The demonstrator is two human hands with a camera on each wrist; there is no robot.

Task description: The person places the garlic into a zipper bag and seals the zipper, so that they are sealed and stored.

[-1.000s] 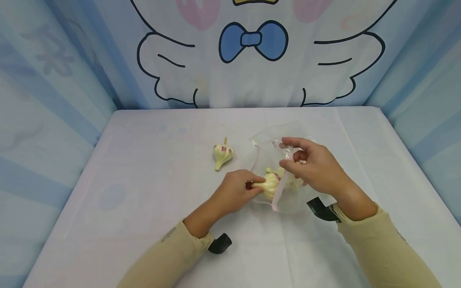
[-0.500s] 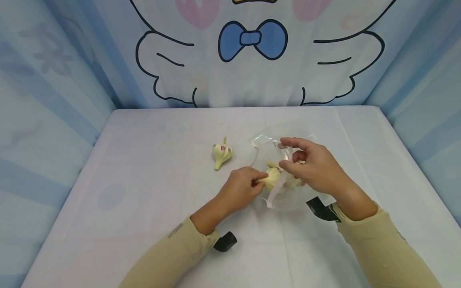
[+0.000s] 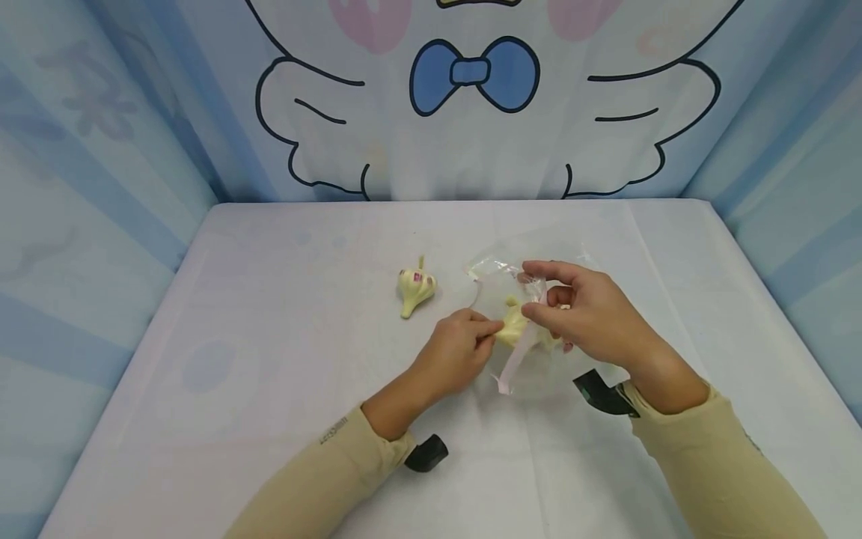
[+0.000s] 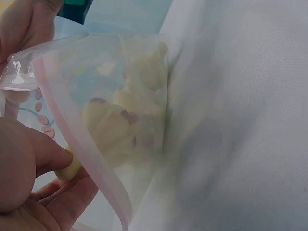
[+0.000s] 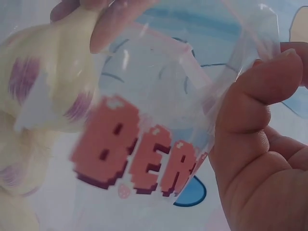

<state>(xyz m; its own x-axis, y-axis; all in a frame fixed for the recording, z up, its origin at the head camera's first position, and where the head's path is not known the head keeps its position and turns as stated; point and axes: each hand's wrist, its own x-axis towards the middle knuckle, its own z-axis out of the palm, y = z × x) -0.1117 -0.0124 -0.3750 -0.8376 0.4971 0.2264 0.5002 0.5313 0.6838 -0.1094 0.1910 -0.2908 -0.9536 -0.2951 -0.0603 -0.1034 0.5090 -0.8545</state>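
Note:
A clear plastic bag with a pink strip along its mouth stands tilted over the table; red letters on it show in the right wrist view. My right hand grips the bag's edge between thumb and fingers. With my left hand I pinch the stem of a pale garlic bulb with purple patches, whose body is inside the bag mouth. At least one more garlic bulb lies in the bag, partly hidden behind the film. Another garlic bulb rests on the table, left of the bag.
The white-covered table reaches back to a curtain with a blue bow print. Blue and white curtains hang at both sides. A black wrist mount sticks out from each sleeve.
My left hand has moved slightly right and away from me, carrying the garlic bulb further into the bag. My right hand stays nearly still; the bag's pink edge has shifted slightly left.

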